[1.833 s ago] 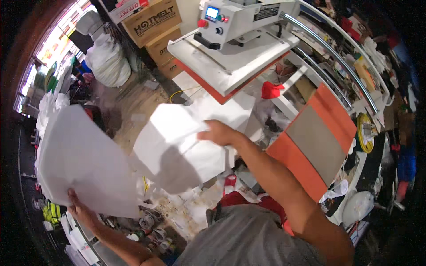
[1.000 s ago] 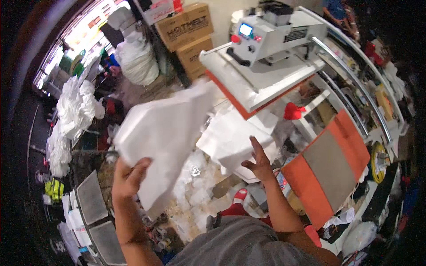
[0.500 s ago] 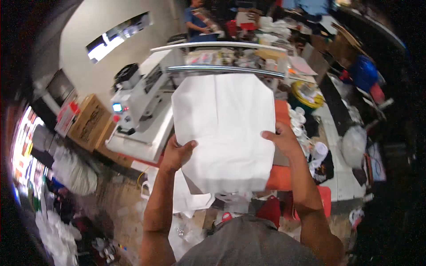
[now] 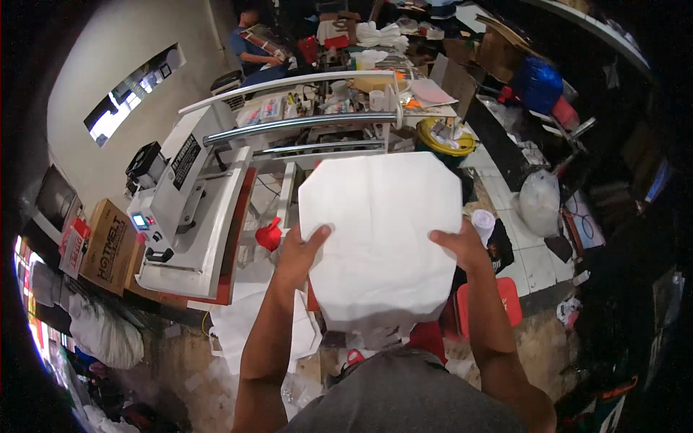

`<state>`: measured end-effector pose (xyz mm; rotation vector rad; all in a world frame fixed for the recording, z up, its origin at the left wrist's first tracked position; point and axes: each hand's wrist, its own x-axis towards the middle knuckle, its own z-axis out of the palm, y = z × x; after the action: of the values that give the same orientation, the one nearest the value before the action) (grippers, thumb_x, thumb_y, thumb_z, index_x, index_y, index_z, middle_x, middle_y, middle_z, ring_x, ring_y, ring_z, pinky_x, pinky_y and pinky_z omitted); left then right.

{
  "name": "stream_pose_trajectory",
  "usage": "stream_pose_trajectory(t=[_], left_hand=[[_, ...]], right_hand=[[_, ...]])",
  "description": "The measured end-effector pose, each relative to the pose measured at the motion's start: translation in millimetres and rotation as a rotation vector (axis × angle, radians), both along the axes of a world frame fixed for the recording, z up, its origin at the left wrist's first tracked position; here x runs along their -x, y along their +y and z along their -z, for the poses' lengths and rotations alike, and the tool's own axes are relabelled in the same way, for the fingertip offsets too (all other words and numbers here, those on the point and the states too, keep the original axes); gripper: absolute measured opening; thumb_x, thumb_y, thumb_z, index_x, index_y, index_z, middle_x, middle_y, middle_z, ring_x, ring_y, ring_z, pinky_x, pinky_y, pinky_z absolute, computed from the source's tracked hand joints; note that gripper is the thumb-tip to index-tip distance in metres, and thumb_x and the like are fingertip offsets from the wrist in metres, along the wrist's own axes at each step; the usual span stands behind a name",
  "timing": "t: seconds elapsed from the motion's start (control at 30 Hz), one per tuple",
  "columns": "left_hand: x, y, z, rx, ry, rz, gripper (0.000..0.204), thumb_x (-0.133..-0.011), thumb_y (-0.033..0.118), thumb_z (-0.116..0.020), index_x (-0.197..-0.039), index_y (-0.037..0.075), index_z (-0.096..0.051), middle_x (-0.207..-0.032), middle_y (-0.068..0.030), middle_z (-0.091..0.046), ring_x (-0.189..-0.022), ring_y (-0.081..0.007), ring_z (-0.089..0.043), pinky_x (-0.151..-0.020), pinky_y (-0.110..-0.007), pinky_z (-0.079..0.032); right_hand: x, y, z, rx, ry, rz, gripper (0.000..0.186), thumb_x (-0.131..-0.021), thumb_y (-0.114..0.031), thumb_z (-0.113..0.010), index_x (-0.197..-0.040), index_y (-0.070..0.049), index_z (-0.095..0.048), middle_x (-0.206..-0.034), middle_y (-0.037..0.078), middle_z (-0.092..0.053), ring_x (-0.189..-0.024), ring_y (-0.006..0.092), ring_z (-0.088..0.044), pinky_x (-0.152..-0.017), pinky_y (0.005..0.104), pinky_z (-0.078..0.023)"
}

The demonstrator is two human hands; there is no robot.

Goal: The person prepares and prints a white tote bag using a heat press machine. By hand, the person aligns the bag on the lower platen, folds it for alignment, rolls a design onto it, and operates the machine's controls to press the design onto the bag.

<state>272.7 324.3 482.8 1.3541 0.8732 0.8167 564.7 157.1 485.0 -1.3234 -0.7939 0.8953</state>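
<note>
A flat white sheet [image 4: 379,231] with cut-off corners is held up in front of me, and its material, cloth or paper, I cannot make out. My left hand [image 4: 299,256] grips its left edge, the thumb lying on the near face. At the opposite edge, my right hand [image 4: 462,249] pinches it the same way. The fingers of both hands are hidden behind the sheet. More white sheet-like pieces [image 4: 249,325] lie lower left, one with a loop at its side. Left of the sheet stands a white heat press machine [image 4: 170,184] with a small lit screen.
Metal rollers [image 4: 303,128] cross behind the sheet. A red cloth [image 4: 269,234] hangs on the frame. Cardboard boxes [image 4: 108,245] stand at left. Right are a yellow-rimmed bucket [image 4: 446,137], a clear plastic bag [image 4: 540,202] and a red stool-like seat [image 4: 498,303]. Another person [image 4: 253,47] works far off.
My view has swung to the right, so the machine and rollers appear farther left. The sheet stays in both hands, now somewhat lower, and the orange-red surface behind it is mostly out of sight.
</note>
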Motion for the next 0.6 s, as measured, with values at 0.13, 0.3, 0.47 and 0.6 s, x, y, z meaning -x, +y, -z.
stream_pose_trajectory(t=[0.13,0.3,0.47,0.6], left_hand=[[-5.4,-21.2,-48.9,-0.117,0.099,0.041,0.055,-0.086,0.027,-0.079,-0.127,-0.001,-0.057,-0.113,-0.0154,-0.067,-0.104,-0.0225,-0.064,-0.089,-0.038,-0.054],[8.0,-25.6,-63.2,-0.387,-0.018,-0.04,0.044,-0.085,0.023,-0.079,-0.117,-0.003,-0.062,-0.104,-0.0116,-0.071,-0.093,-0.0177,-0.067,-0.082,-0.033,-0.055],[18.2,-6.8,-50.9,-0.283,-0.022,-0.029,0.045,-0.085,0.023,-0.08,-0.117,-0.003,-0.063,-0.104,-0.0119,-0.071,-0.094,-0.0182,-0.067,-0.083,-0.033,-0.054],[23.7,-2.4,-70.7,-0.315,-0.057,0.051,0.043,-0.084,0.021,-0.078,-0.117,-0.002,-0.064,-0.103,-0.0117,-0.071,-0.094,-0.0189,-0.066,-0.085,-0.033,-0.053]], right_hand=[[-1.8,-8.3,-45.0,-0.088,-0.138,0.066,0.062,-0.07,-0.023,-0.087,-0.119,0.006,-0.062,-0.107,0.019,-0.069,-0.099,0.0253,-0.067,-0.087,0.0386,-0.053],[21.4,-7.2,-81.0,-0.135,-0.263,0.177,0.056,-0.074,-0.027,-0.085,-0.117,0.002,-0.064,-0.102,0.017,-0.071,-0.091,0.0253,-0.069,-0.082,0.0375,-0.054],[14.4,0.6,-68.9,-0.193,-0.244,0.075,0.045,-0.08,-0.029,-0.083,-0.111,0.0,-0.068,-0.099,0.013,-0.072,-0.087,0.0206,-0.068,-0.08,0.0344,-0.054],[9.7,3.6,-74.9,-0.127,-0.258,0.013,0.042,-0.081,-0.028,-0.083,-0.109,0.0,-0.069,-0.098,0.012,-0.072,-0.085,0.0181,-0.068,-0.078,0.032,-0.054]])
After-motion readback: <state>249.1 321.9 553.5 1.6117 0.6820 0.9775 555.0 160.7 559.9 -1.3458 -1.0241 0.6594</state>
